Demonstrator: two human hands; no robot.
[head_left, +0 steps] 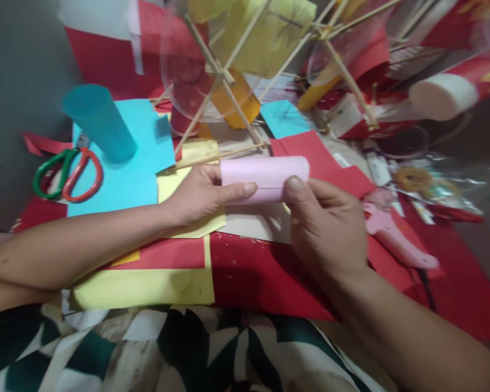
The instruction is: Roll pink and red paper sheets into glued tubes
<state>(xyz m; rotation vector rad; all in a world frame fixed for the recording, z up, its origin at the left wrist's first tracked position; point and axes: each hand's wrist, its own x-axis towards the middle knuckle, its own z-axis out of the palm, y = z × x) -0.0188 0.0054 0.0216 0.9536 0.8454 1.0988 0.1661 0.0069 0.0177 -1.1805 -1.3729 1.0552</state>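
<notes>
A pink paper tube [265, 171] lies crosswise between my two hands, its seam turned toward me. My left hand [206, 193] grips its left end, with the thumb pressed on the front near the seam. At the right end, my right hand [326, 223] pinches the paper between thumb and fingers; the thumb sits by the seam. Most of the fingers behind the tube are hidden. Below the tube are pale sheets and a yellow sheet [200, 226] on the red table cover [261, 277].
Scissors [84, 174] with green and red handles and a teal paper tube [100, 125] are at left on blue paper [141, 185]. A stick frame [220, 73] rises behind my hands. At right lie a pink glue gun [404, 239] and tape rolls [412, 178].
</notes>
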